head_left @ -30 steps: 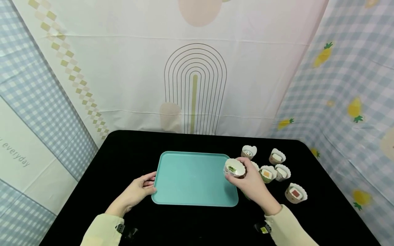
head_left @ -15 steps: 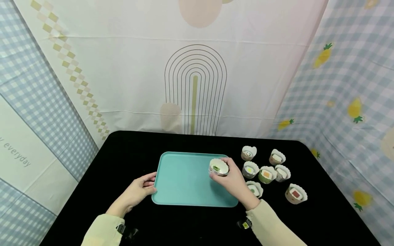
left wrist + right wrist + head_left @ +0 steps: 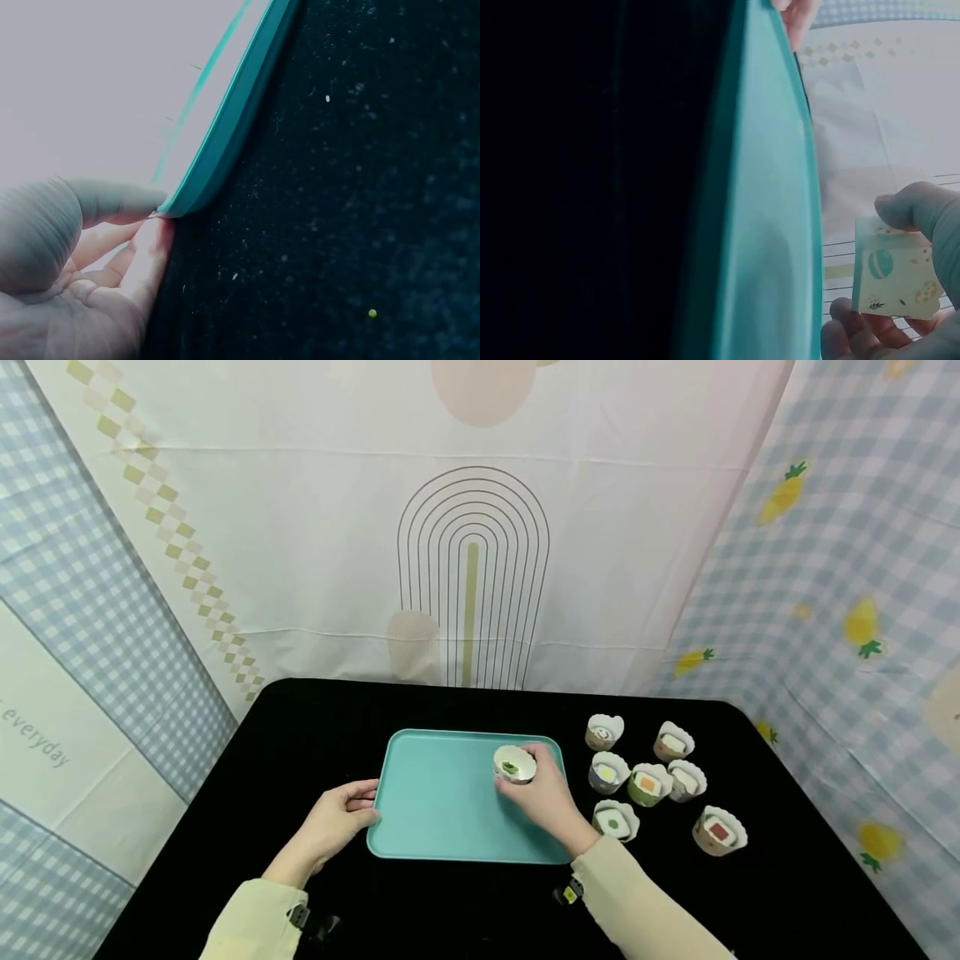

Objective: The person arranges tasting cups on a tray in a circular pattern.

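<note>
My right hand [image 3: 551, 797] holds a scalloped paper baking cup [image 3: 514, 766] over the right half of the turquoise tray [image 3: 435, 802]. Inside the cup shows a small green-topped piece. In the right wrist view the cup [image 3: 896, 274] has a printed cookie pattern, with the thumb on one side and fingers on the other. My left hand [image 3: 333, 822] is at the tray's left edge. In the left wrist view its thumb and fingertips pinch the rim of the tray [image 3: 225, 127].
Several similar paper cups stand right of the tray on the black table [image 3: 465, 910]. Among them are one with a green-dotted piece [image 3: 615, 823], one with an orange-topped piece [image 3: 648, 785] and one with a dark red top [image 3: 719, 832]. A patterned curtain [image 3: 322, 568] hangs behind.
My right hand has carried the paper cup leftward from the tray's right edge to farther over the tray, uncovering the cups behind it. The left hand has stayed at the rim.
</note>
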A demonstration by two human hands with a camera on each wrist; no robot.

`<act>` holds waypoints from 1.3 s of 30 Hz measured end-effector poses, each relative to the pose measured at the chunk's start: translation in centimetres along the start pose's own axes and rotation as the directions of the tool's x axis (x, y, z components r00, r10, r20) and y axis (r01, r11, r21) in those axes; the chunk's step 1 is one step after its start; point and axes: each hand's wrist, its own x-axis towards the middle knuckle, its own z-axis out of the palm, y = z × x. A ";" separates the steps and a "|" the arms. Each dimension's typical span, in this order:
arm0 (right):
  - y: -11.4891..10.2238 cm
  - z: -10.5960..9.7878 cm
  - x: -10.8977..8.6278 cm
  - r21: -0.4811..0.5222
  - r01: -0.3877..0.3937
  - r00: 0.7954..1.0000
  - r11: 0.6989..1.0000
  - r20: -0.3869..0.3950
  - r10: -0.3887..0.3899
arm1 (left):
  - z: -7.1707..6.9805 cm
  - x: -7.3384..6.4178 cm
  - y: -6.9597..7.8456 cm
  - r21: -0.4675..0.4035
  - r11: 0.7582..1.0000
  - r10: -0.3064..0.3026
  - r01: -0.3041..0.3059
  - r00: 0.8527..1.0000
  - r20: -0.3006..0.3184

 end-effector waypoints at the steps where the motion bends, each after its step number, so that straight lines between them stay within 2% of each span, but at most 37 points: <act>1: 0.1 0.2 0.2 0.000 0.002 1.000 1.000 0.008 -0.002 | 0.1 0.1 0.0 0.000 1.000 -0.001 0.001 1.000 -0.003; 7: 0.4 1.0 1.0 -0.050 -0.024 0.999 0.998 0.042 0.026 | 0.2 0.4 -0.4 -0.001 1.000 -0.002 0.002 1.000 0.002; 11: 0.6 1.3 1.2 -0.083 -0.040 0.998 0.996 0.048 0.044 | -0.1 0.3 -0.4 -0.015 1.000 -0.013 0.013 0.999 0.031; 18: 0.9 1.6 1.2 -0.083 -0.029 0.998 0.996 0.056 0.034 | -0.7 0.3 -0.6 -0.050 0.999 -0.014 0.019 0.996 0.092; 26: 1.0 1.8 1.2 -0.093 -0.022 0.998 0.995 0.064 0.028 | -0.8 0.3 -0.6 -0.059 0.998 -0.022 0.029 0.994 0.109; 32: 0.9 1.6 0.7 -0.046 -0.060 0.996 0.997 0.061 0.063 | -0.8 0.3 -0.7 -0.051 0.998 -0.030 0.035 0.994 0.102; 39: 0.4 1.4 0.1 0.046 -0.125 0.992 0.991 0.017 0.124 | -0.7 0.2 -0.9 -0.060 0.998 -0.013 0.018 0.995 0.096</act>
